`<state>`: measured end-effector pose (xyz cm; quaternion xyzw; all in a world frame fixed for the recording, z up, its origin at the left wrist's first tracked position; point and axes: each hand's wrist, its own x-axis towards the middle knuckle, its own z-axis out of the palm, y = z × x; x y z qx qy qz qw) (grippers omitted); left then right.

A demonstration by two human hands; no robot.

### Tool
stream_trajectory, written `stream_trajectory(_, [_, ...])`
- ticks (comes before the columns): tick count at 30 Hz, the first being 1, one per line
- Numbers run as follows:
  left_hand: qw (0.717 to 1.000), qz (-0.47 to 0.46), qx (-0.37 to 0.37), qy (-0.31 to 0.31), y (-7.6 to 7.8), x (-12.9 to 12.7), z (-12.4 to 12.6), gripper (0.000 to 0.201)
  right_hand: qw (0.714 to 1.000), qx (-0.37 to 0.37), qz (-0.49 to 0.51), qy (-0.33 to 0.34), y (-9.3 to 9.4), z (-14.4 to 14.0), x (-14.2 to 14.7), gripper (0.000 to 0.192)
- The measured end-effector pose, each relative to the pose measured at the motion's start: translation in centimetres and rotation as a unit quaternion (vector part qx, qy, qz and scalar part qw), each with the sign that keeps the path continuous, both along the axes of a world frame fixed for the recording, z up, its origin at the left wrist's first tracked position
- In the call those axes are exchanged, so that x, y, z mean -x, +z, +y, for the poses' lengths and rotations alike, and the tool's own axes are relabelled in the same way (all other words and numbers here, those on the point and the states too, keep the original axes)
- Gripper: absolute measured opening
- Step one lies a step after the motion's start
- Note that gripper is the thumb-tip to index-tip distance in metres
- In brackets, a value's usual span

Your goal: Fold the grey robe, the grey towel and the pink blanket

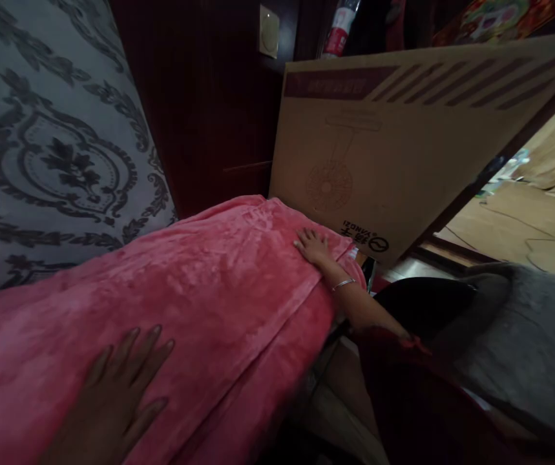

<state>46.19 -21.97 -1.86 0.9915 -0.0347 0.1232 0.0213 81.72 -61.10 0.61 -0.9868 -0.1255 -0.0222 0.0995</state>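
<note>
A pink plush blanket [199, 284] is spread before me, fairly smooth, with a fold line along its right side. My left hand [117, 387] is over its near left part, fingers outstretched and palm down. Farther off, my right hand [313, 247] lies flat on the blanket's far right corner, fingers extended, with a thin bracelet [344, 284] at the wrist. Neither hand grips the cloth. What lies beneath the blanket is hidden.
A large cardboard box [393, 155] with a printed fan drawing stands behind the blanket. Patterned wallpaper [64, 148] and a dark wooden panel [199, 84] border the left and back. A grey plush covering [534, 349] is at right, and a bottle [340, 32] stands behind the box.
</note>
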Motion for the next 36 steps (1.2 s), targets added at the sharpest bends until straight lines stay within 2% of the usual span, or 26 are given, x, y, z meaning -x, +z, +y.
stream_trajectory(2, [0.999,-0.018,-0.032,-0.032,-0.7,0.1,-0.6,0.062,1.0,0.017,0.006,0.003,-0.6,-1.0,-0.3,0.058])
stream_trajectory(4, [0.997,-0.02,-0.054,-0.051,-0.5,0.1,-0.6,0.063,1.0,0.023,0.008,0.009,-0.8,-1.3,-0.6,0.058])
stream_trajectory(9, [0.994,-0.026,-0.074,-0.072,1.7,1.2,-1.8,0.064,0.998,0.031,-0.052,-0.016,-0.4,-2.7,-1.5,0.058])
stream_trajectory(11, [0.989,-0.034,-0.089,-0.109,2.1,1.8,-3.0,0.067,0.996,0.042,-0.072,-0.043,-0.7,-4.0,-2.1,0.058])
stream_trajectory(15, [0.976,-0.057,-0.111,-0.179,1.3,2.7,-4.8,0.079,0.996,0.06,-0.035,-0.049,-2.1,-6.1,-3.3,0.059])
stream_trajectory(20, [0.982,-0.031,-0.087,-0.163,0.7,3.1,-5.1,0.076,0.997,0.049,-0.046,-0.043,-3.5,-6.7,-3.7,0.061])
stream_trajectory(25, [0.986,0.012,-0.075,-0.149,1.0,3.2,-5.1,0.075,0.997,0.026,-0.06,-0.045,-2.6,-6.3,-2.7,0.057])
stream_trajectory(28, [0.987,0.052,-0.056,-0.139,1.8,3.1,-5.2,0.072,0.994,0.002,-0.074,-0.077,-0.9,-4.3,-0.8,0.054])
stream_trajectory(30, [0.988,0.073,-0.04,-0.133,2.7,3.4,-5.6,0.071,0.993,-0.028,-0.097,-0.066,0.0,-1.8,1.9,0.053])
stream_trajectory(32, [0.988,0.079,-0.028,-0.129,3.7,4.2,-6.5,0.072,0.99,-0.059,-0.128,0.016,0.1,0.9,5.8,0.053])
stream_trajectory(33, [0.989,0.077,-0.026,-0.127,3.9,4.8,-7.0,0.072,0.984,-0.07,-0.141,0.084,-0.1,2.2,8.2,0.053])
stream_trajectory(36, [0.99,0.066,-0.03,-0.124,3.4,7.1,-8.5,0.077,0.951,-0.077,-0.126,0.271,-1.6,4.6,15.6,0.055])
